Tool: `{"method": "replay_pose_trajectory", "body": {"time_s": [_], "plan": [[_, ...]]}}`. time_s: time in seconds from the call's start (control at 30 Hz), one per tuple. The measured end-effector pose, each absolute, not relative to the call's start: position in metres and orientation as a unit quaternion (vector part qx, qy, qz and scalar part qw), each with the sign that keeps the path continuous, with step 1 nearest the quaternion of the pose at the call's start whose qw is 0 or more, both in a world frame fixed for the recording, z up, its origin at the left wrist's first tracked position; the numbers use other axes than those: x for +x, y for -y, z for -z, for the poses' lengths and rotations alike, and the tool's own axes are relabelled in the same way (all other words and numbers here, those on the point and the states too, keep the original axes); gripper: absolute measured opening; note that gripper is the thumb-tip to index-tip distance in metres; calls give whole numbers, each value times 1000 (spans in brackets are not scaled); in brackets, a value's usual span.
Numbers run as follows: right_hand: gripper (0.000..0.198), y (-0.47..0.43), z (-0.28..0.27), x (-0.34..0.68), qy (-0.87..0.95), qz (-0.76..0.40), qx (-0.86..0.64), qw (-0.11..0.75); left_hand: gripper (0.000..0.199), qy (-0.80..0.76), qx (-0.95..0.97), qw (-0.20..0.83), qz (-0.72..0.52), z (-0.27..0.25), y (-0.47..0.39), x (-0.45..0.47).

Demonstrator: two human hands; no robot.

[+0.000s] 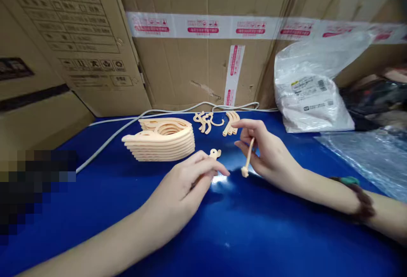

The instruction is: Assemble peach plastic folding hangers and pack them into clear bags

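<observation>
My left hand [189, 181] is closed over a small beige plastic piece [214, 153]. Its rounded end with a hole sticks out past the fingers; the rest is hidden. To the right, my right hand [271, 154] pinches a thin, curved beige plastic part [249, 158], whose knobbed lower end hangs above the blue tabletop [222, 226]. The two held pieces are apart. Beyond my left hand stands a neat stack of beige curved plastic frames [162, 147]. Several small hooked beige pieces [205, 122] lie behind, beside a few curved beige strips [231, 123] near my right fingertips.
Cardboard boxes [190, 65] wall off the back and left. A white cable [119, 130] runs along the rear edge and down the left. At the back right sits a white plastic bag [313, 103] with a label, near clear plastic film [372, 158].
</observation>
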State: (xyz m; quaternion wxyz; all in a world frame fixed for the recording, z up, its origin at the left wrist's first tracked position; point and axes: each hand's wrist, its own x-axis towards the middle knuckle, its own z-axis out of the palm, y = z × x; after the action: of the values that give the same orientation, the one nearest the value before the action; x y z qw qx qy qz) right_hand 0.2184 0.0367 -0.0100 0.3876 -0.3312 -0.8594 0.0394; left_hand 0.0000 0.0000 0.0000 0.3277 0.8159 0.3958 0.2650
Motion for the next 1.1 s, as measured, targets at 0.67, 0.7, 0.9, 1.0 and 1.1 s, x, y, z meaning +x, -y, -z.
{"method": "replay_pose_trajectory", "body": {"time_s": [0.67, 0.7, 0.9, 1.0, 1.1], "plan": [[24, -21, 4, 210, 881, 45, -339, 326, 15, -431, 838, 186, -280, 12, 5, 0], [24, -20, 3, 211, 874, 57, -344, 339, 15, -436, 837, 171, -283, 12, 6, 0], [17, -9, 5, 212, 890, 39, -295, 345, 13, -434, 845, 41, -311, 12, 8, -3], [28, -5, 8, 210, 899, -43, -287, 328, 13, -404, 860, -16, -311, 13, 9, -3], [22, -5, 8, 208, 883, -133, -309, 327, 17, -383, 873, -41, -299, 14, 9, -2]]}}
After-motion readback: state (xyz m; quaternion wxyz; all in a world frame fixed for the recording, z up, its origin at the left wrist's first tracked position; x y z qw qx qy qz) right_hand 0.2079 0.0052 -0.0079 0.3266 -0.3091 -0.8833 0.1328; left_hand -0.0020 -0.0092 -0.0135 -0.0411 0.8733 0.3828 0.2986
